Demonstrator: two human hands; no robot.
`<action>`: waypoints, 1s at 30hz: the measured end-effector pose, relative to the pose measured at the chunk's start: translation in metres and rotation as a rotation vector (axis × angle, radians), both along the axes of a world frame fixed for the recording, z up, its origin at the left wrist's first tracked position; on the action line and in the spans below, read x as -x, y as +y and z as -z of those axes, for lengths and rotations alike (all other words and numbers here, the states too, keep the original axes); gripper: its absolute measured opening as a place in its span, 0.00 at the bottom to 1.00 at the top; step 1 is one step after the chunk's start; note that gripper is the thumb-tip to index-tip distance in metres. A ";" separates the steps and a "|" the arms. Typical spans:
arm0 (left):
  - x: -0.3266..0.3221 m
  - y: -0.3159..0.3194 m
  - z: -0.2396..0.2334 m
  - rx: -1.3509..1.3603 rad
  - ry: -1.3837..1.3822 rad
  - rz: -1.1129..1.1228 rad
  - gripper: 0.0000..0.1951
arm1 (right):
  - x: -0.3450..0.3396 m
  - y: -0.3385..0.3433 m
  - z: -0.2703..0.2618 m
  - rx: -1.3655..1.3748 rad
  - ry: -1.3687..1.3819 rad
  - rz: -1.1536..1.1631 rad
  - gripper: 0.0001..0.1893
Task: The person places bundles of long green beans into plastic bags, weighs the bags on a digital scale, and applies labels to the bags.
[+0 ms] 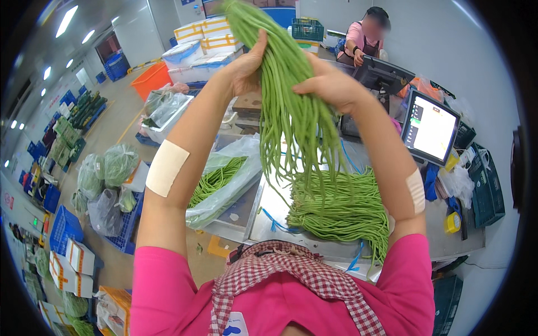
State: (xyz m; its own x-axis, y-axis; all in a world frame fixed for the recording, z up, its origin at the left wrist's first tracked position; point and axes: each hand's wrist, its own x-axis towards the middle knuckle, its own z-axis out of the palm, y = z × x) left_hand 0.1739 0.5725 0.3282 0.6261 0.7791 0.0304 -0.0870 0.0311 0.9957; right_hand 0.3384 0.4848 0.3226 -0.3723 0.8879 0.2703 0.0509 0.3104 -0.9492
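Note:
A large bunch of green yardlong beans (290, 80) is held up in the air, its loose ends hanging down. My left hand (249, 67) grips its left side, thumb pointing up along the beans. On the other side my right hand (330, 86) grips the bunch, with the thumb across its front and the other fingers partly hidden. Below, a thick pile of yardlong beans (340, 206) lies on a metal work surface (269, 201). Blue ties (275, 222) lie beside that pile. Left of it, a clear plastic bag (235, 197) contains more beans (214, 178).
A lit touchscreen (431, 126) stands at the right, near yellow tape rolls (452, 222) and a dark green crate (485, 185). Another person (357, 42) stands behind a monitor (382, 73). White foam boxes (201, 46), an orange bin (151, 80) and bagged vegetables (119, 164) are at the left.

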 end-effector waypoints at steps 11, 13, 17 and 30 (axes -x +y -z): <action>0.065 0.014 0.045 0.416 -1.133 0.450 0.26 | 0.010 -0.055 0.016 -0.186 -0.306 -0.045 0.15; 0.079 0.034 0.049 0.386 -1.160 0.408 0.23 | -0.018 -0.043 0.022 -0.218 0.011 0.303 0.12; 0.097 0.023 0.043 0.183 -1.180 0.494 0.11 | -0.025 -0.024 0.040 -0.044 0.146 0.342 0.14; 0.145 0.024 0.046 0.396 -1.229 0.338 0.24 | 0.134 -0.010 0.043 -0.908 -0.073 0.268 0.04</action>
State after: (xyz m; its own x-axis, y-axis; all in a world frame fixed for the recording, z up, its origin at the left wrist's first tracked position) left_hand 0.0285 0.5970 0.2825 0.5179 0.6793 0.5200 -0.8463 0.4957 0.1953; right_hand 0.2048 0.4746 0.2800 -0.2296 0.4084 0.8834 0.2774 0.8975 -0.3428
